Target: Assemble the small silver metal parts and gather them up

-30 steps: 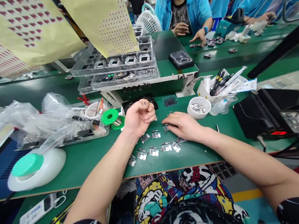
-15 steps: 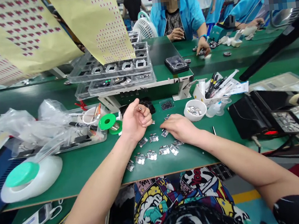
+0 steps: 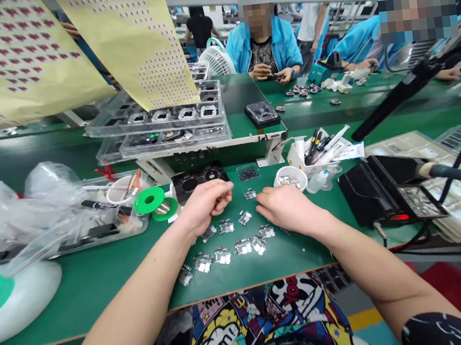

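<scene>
Parts (image 3: 243,247) in loose rows on bench (image 3: 103,295), finished count unclear; pieces (image 3: 288,180) left in bowl (image 3: 303,178). Left hand (image 3: 204,204), right hand (image 3: 287,208): fingers curled, can't tell if pinching.

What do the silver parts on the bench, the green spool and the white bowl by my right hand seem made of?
Silver parts: probably metal, given their bright, shiny faces.
Green spool: likely smooth plastic, judging by its even color.
White bowl: plastic or ceramic; its smooth, pale surface leaves that open.
</scene>
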`<state>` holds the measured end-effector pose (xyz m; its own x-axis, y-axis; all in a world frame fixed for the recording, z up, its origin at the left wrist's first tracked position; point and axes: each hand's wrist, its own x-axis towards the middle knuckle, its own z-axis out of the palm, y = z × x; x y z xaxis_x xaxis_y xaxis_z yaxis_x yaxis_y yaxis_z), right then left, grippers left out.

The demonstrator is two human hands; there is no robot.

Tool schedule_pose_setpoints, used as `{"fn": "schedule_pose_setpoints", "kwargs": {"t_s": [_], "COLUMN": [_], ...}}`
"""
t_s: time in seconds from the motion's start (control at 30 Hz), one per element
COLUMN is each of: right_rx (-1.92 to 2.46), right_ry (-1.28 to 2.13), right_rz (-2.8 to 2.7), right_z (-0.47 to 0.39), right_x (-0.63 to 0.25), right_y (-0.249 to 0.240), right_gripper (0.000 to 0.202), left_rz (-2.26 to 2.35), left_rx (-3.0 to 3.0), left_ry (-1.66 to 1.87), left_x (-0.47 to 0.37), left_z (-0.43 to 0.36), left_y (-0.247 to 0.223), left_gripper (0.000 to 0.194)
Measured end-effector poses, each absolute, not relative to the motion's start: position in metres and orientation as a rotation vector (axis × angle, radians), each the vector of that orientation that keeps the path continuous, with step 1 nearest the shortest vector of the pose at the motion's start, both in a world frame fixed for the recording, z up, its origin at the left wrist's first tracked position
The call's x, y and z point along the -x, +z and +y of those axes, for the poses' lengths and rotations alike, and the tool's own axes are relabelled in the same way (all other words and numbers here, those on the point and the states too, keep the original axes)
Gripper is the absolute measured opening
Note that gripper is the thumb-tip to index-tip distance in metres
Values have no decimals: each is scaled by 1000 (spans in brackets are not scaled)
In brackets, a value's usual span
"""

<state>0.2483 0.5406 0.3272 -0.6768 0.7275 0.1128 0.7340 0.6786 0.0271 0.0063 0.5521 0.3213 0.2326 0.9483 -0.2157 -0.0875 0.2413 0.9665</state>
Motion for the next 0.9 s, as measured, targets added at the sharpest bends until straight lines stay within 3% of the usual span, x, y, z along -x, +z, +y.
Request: {"fn": "schedule_pose_setpoints", "kwargs": {"t_s": [0.17,0.37,0.67,0.83,0.9], "right_rx": [1300,1276,1253,1199,1168], "right_ry": [-61,65,120,265,395], "right_rz": [-2890,-2966,-2990,-2927,-2865], "right_z": [538,539,541,543,545], "right_x": [-255,-266,-266,-265,-264], "right_y": [336,341,338,338,337], "right_gripper": [21,19,15,22,21], "left_rz": [1332,1317,1495,1369,1316], "left_rx": [-1787,-2232,-2435,-2157,-1985], "left_ry": [545,157,327,541,531], "left_x": [-6,-5,-5,-5,-7], "left_z": [543,539,543,545,543], "left_y": [315,324,310,316,321], "left_gripper": [31,32,16,11,19]}}
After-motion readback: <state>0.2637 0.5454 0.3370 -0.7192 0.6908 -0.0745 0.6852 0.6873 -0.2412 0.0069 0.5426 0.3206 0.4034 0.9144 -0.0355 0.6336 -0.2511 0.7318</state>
